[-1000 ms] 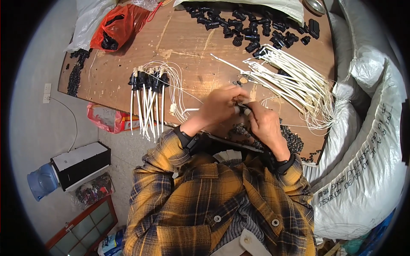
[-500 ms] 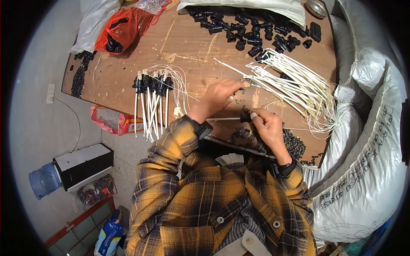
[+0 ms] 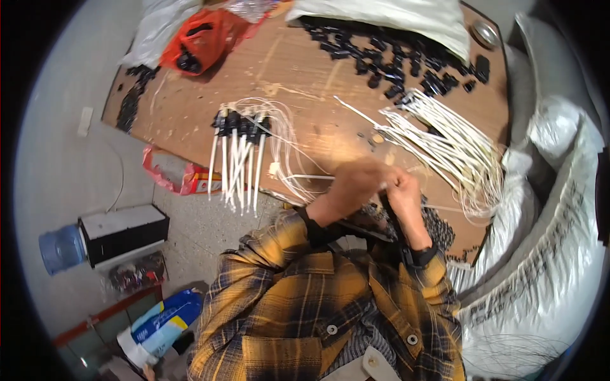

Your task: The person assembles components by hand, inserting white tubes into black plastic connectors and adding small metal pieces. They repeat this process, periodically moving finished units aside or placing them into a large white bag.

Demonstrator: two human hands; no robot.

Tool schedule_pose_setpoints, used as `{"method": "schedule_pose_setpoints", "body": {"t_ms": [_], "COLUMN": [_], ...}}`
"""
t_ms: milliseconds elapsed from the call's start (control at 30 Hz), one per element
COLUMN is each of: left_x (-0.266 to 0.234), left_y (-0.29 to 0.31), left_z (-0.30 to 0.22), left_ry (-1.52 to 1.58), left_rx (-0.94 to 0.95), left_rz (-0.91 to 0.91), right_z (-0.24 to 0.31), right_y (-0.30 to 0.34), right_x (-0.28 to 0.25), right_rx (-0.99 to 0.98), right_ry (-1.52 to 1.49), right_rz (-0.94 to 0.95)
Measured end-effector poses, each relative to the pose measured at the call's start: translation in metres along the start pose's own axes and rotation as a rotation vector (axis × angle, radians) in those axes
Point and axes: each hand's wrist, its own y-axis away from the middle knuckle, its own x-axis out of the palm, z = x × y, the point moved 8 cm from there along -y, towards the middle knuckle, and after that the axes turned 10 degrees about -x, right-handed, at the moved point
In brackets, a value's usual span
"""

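My left hand (image 3: 359, 185) is smeared by motion and reaches across to the right hand, so its fingers do not show clearly. Fingers bent and pinched together, my right hand (image 3: 406, 195) touches or nearly touches it; what it grips is hidden. A white sleeved wire (image 3: 311, 177) sticks out leftward from behind the left hand. Beneath the hands, along the table's near edge, lies a heap of small dark parts (image 3: 438, 227). To the left, black sockets (image 3: 236, 122) with white sleeved leads (image 3: 235, 168) lie in a row, their thin wires curling rightward.
A bundle of white sleeved wires (image 3: 438, 140) lies on the right of the brown table (image 3: 298, 70). Loose black sockets (image 3: 397, 63) spill from a white sack (image 3: 387, 16). A red bag (image 3: 206, 44) sits far left. Big silver sacks (image 3: 540, 273) line the right side.
My left hand has moved right and down from the loose small parts to my right hand. The black socket seen at the right fingertips is now hidden. The whole view has shifted slightly.
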Motion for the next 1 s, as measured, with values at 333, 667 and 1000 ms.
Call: {"method": "schedule_pose_setpoints", "body": {"t_ms": [333, 667, 1000], "left_x": [-0.038, -0.121, -0.124], "left_y": [0.042, 0.101, 0.116], "left_z": [-0.041, -0.023, -0.001], "left_ry": [-0.441, -0.032, 0.263], "left_rx": [0.254, -0.131, -0.373], "left_rz": [-0.256, -0.740, -0.799], "right_z": [0.028, 0.100, 0.120], "right_y": [0.007, 0.022, 0.047], "right_x": [0.030, 0.089, 0.101], "right_rx": [-0.214, -0.554, -0.908], "right_ry": [-0.153, 0.168, 0.423], "right_rz": [0.200, 0.335, 0.159]}}
